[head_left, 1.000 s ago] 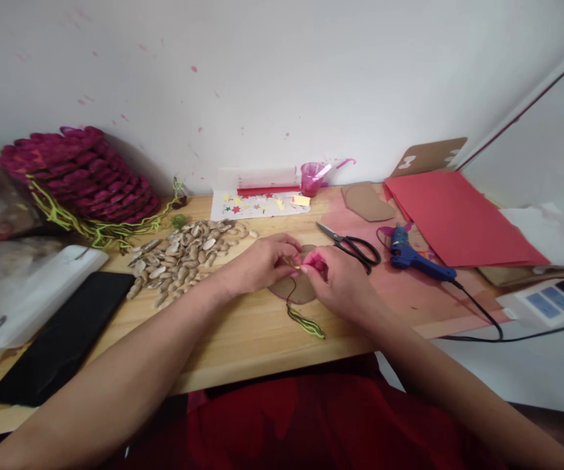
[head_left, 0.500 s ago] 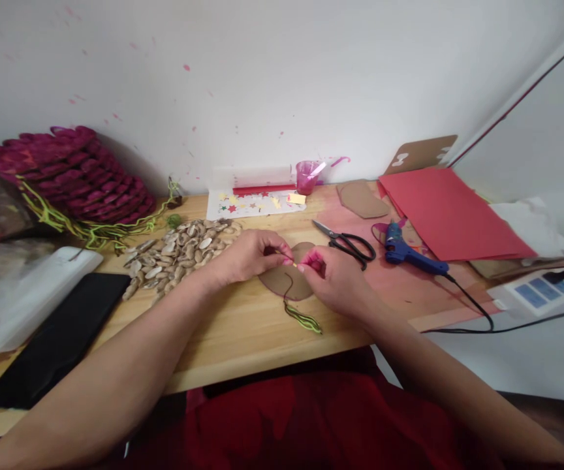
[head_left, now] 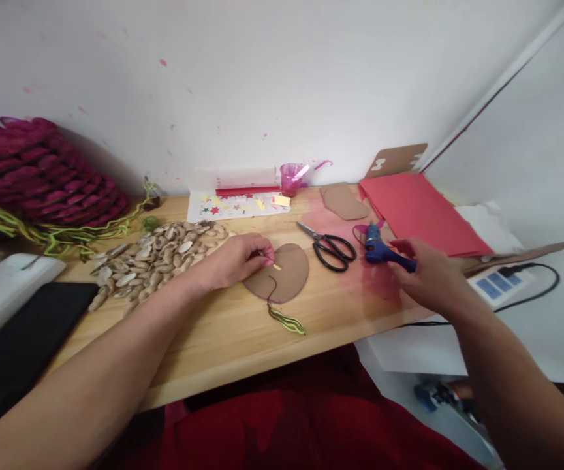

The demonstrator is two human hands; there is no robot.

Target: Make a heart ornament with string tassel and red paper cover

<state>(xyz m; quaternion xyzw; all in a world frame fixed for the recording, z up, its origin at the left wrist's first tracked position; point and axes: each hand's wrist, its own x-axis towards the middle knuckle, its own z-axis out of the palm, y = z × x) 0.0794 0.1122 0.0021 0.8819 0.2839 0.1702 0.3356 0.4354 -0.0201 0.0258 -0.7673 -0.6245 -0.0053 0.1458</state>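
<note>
My left hand (head_left: 250, 258) has its fingertips pinched on a small yellow strip (head_left: 277, 266), over a round piece of brown cardboard (head_left: 294, 274). Lying across the cardboard's lower edge is a short bundle of green and dark yarn (head_left: 286, 320). On the right, my right hand (head_left: 423, 271) is at the handle end of a blue glue gun (head_left: 384, 253), thumb and fingers apart on either side of it. The gun rests on the table. Black-handled scissors (head_left: 333, 251) lie open between the cardboard and the gun.
Peanut shells (head_left: 159, 258) are heaped left of the cardboard, near a black phone-like slab (head_left: 32, 346) and a magenta woven basket (head_left: 61, 176). Behind stand a pink cup (head_left: 290, 179) and a star-sticker sheet (head_left: 235, 207). Red paper (head_left: 423, 209) and a power strip (head_left: 500, 287) are right.
My right hand has let go of the yellow strip and moved right to the glue gun's handle. My left hand keeps its pinch over the cardboard. The view has shifted right.
</note>
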